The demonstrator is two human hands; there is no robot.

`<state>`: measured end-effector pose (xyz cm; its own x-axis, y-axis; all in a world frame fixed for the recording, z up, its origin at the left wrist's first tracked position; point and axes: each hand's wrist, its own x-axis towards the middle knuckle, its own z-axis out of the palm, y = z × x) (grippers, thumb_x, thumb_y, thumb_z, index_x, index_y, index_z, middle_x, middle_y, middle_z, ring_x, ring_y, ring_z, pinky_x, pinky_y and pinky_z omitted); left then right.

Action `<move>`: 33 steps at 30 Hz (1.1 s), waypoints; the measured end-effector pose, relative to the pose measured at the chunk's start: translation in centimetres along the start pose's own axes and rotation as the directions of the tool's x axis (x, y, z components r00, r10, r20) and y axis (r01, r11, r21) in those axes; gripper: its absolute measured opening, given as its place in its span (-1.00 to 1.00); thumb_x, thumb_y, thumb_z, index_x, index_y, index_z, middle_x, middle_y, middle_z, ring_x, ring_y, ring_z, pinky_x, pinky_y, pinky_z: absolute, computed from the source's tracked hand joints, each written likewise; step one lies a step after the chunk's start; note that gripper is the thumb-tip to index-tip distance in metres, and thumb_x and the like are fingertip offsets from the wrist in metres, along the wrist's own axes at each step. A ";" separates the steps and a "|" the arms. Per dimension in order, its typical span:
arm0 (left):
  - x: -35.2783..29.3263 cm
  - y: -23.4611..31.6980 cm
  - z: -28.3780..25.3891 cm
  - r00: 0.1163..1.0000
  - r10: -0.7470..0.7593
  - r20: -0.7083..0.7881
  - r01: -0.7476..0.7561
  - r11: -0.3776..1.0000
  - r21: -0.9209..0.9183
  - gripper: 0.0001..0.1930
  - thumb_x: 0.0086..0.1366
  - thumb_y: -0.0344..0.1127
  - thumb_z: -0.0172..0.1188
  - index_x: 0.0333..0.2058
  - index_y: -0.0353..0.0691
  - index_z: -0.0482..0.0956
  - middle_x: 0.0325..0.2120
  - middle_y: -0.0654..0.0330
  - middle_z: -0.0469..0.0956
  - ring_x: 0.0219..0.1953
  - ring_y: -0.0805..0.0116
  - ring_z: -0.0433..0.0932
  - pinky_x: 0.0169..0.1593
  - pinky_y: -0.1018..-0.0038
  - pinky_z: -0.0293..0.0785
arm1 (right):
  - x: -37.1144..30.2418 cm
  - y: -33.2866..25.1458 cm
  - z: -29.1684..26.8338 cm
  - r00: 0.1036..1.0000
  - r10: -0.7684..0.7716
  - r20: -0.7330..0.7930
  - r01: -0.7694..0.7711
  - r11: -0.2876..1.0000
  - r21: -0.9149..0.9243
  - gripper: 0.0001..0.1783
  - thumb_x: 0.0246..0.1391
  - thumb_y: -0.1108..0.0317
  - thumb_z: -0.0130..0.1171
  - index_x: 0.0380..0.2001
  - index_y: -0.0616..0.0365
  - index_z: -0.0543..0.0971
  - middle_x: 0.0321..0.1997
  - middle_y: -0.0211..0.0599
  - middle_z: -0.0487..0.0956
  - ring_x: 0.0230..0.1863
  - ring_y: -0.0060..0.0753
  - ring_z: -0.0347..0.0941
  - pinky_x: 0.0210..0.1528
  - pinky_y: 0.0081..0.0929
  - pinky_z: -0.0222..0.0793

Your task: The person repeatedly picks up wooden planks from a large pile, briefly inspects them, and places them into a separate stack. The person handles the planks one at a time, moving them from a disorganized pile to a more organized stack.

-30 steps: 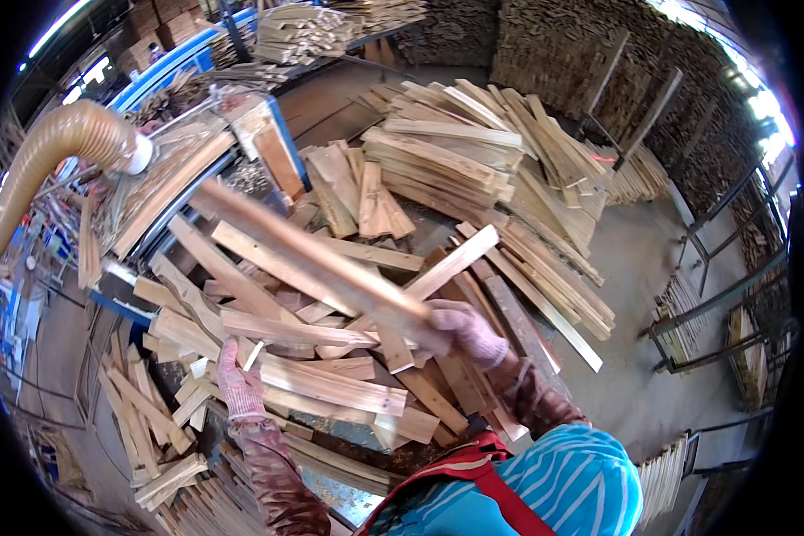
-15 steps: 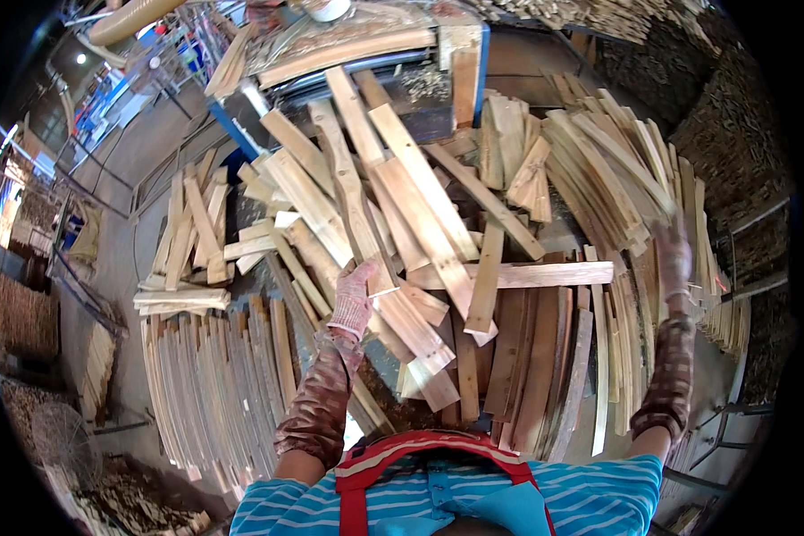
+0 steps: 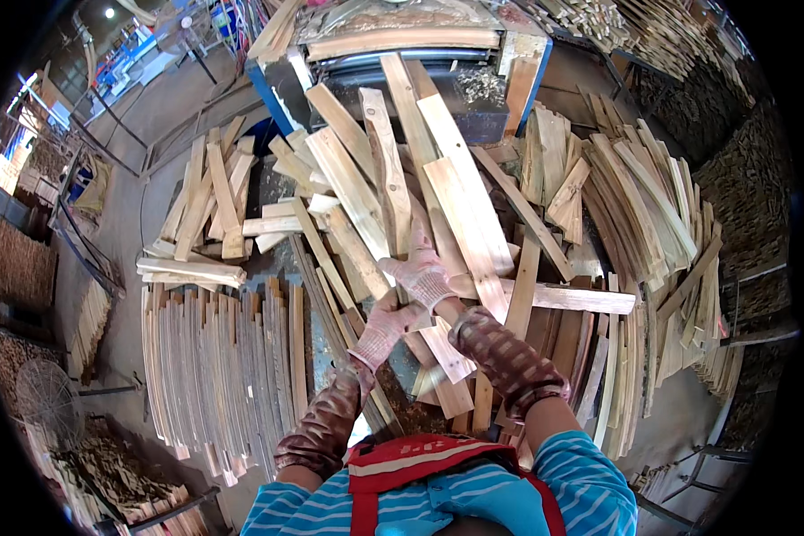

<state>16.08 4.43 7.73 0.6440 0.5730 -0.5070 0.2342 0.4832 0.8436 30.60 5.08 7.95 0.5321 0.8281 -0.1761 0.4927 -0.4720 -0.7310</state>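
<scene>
A loose heap of pale wooden slats [image 3: 438, 179] lies in front of me, fanned out in many directions. My right hand [image 3: 420, 272], in a pinkish knit glove with a patterned sleeve cover, lies on the slats at the heap's middle, fingers spread and pointing away from me. My left hand [image 3: 386, 326], gloved the same way, sits just below and left of it, fingers curled against the near end of a narrow slat [image 3: 330, 259]; whether it grips that slat is unclear. A longer slat [image 3: 563, 297] lies crosswise just right of my right hand.
A tidy row of slats [image 3: 214, 366] lies side by side at my left. More slats [image 3: 643, 205] are stacked at the right. A blue-framed machine [image 3: 518, 62] stands behind the heap. A round wire guard [image 3: 49, 402] and further wood stacks [image 3: 116, 473] sit at lower left.
My right hand has swung back from far right to the middle of the heap, beside my left hand. The left hand has shifted slightly toward me.
</scene>
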 end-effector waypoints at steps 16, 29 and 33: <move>-14.9 -8.7 -12.7 0.853 0.096 -0.513 -0.094 0.995 0.031 -0.60 0.20 -0.51 0.29 0.04 -0.31 0.52 -0.25 0.21 0.60 -0.29 0.40 0.57 -0.22 0.46 0.52 | -9.4 4.0 -1.1 0.981 -0.140 -0.136 0.110 0.971 -0.211 -0.03 0.13 -0.04 0.26 0.47 0.12 0.09 0.50 0.02 0.18 0.40 0.05 0.26 0.49 -0.15 0.16; -21.8 -27.7 -10.7 0.814 0.001 -0.580 0.163 0.960 0.229 -0.51 0.40 -0.12 0.21 0.18 -0.29 0.46 -0.22 0.12 0.65 -0.23 0.38 0.56 -0.11 0.41 0.50 | -8.0 12.9 -5.5 0.988 -0.041 -0.150 0.024 0.993 -0.114 -0.24 -0.10 0.38 0.17 0.29 0.04 0.39 0.24 0.02 0.46 0.23 0.17 0.39 0.29 -0.19 0.33; -16.6 -26.5 -13.1 0.813 0.118 -0.570 0.135 0.915 0.381 -0.35 0.43 0.12 0.12 0.28 -0.26 0.38 -0.12 -0.12 0.63 -0.10 0.04 0.61 -0.01 0.23 0.49 | -11.0 11.8 -6.0 0.977 -0.157 -0.145 0.176 0.975 0.132 -0.23 -0.10 0.34 0.19 0.29 0.11 0.43 0.26 0.08 0.46 0.26 0.10 0.42 0.31 -0.33 0.32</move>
<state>-10.32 -9.23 -8.58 0.1358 0.9003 -0.4136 0.5787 0.2667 0.7707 34.69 -11.43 5.29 0.5426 0.8391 0.0383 0.4833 -0.2745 -0.8313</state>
